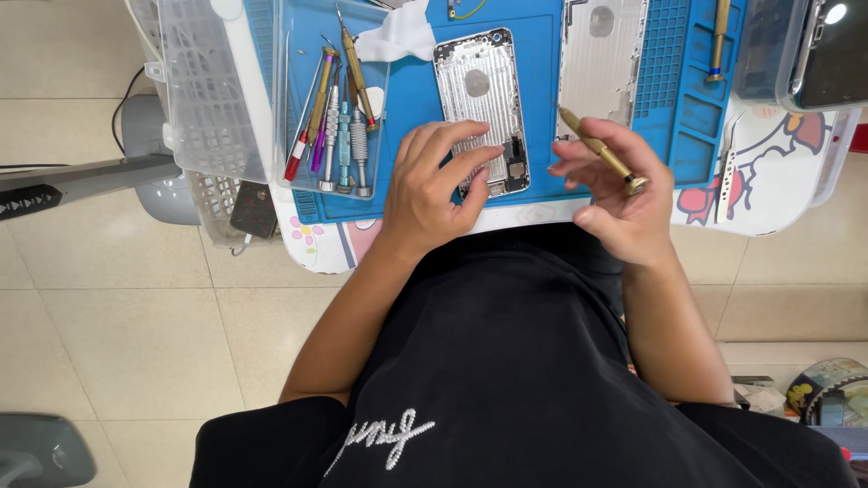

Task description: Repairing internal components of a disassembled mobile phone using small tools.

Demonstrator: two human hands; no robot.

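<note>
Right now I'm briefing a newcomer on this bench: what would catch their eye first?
Mid-frame, the left hand presses on an opened silver phone shell lying on the blue mat, while the right hand holds a brass screwdriver just beside it. To the left, a clear tray holds a row of coloured screwdrivers. A second shell lies at the top of the mat.

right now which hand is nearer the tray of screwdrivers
Left. The left hand rests on the open phone shell, just beside the clear tray of screwdrivers. The right hand, holding a gold screwdriver, is on the far side of the phone.
</note>
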